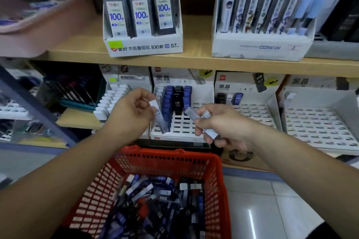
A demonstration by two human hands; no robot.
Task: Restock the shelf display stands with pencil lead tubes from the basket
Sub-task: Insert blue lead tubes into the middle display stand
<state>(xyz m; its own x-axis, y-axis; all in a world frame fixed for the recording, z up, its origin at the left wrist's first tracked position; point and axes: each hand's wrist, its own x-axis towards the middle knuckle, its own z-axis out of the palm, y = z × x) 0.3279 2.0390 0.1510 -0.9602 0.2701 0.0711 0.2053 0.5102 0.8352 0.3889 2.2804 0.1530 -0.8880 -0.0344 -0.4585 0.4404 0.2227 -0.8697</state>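
Light wooden shop shelves (196,58) face me, lined with stationery. My left hand (134,111) pinches a clear grey pencil lead tube with a white cap (159,117) by its top end, tilted, its lower end down at the front left slots of the white slotted display stand (186,128) on the lower shelf (whether it sits in a slot I cannot tell). My right hand (225,125), just beside, has its fingers curled round a second grey tube (194,115) lying slantwise, possibly with another behind it. Upright blue and black tubes (177,101) fill the stand's back rows. To its right stands a matching white stand (254,111) with a few tubes at the back. Below my forearms sits the red plastic mesh basket (220,178), heaped with loose lead tubes (155,200). On the upper shelf stands a white cardboard box of 100-count lead packs (144,45).
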